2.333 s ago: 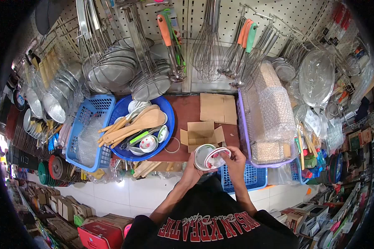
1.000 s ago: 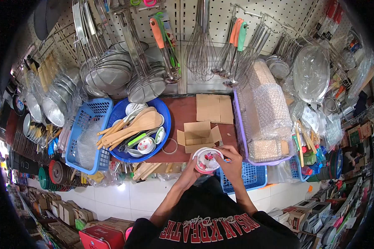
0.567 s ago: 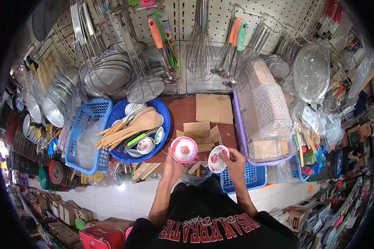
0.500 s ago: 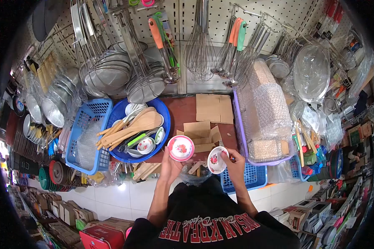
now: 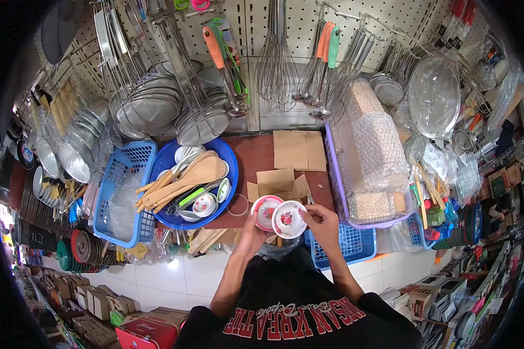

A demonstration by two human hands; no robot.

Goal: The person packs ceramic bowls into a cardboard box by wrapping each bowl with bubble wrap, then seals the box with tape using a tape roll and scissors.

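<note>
My left hand [image 5: 249, 237] is closed on the edge of a small pink-rimmed bowl [image 5: 262, 213] with a floral print inside. A white bowl [image 5: 289, 220] with red flowers is pinched at its right edge by my right hand [image 5: 322, 225]. Both bowls are held up in front of my chest with their insides facing me. The white one overlaps the pink-rimmed one and hides its right part. Just beyond them, an open cardboard box [image 5: 275, 181] sits on the red-brown table [image 5: 253, 152]. A thin ring [image 5: 238, 205] lies left of the bowls.
Left on the table is a blue basin [image 5: 231, 160] with wooden spatulas [image 5: 206, 172] and small bowls, beside a blue basket [image 5: 144, 152]. A purple basket [image 5: 335, 181] with bubble-wrapped boxes stands right. Whisks [image 5: 278, 75] and strainers [image 5: 151, 104] hang overhead.
My hands have come together. The white bowl has moved left and turned to face me, now overlapping the pink-rimmed bowl, which has shifted slightly right. The ring on the table has come into view.
</note>
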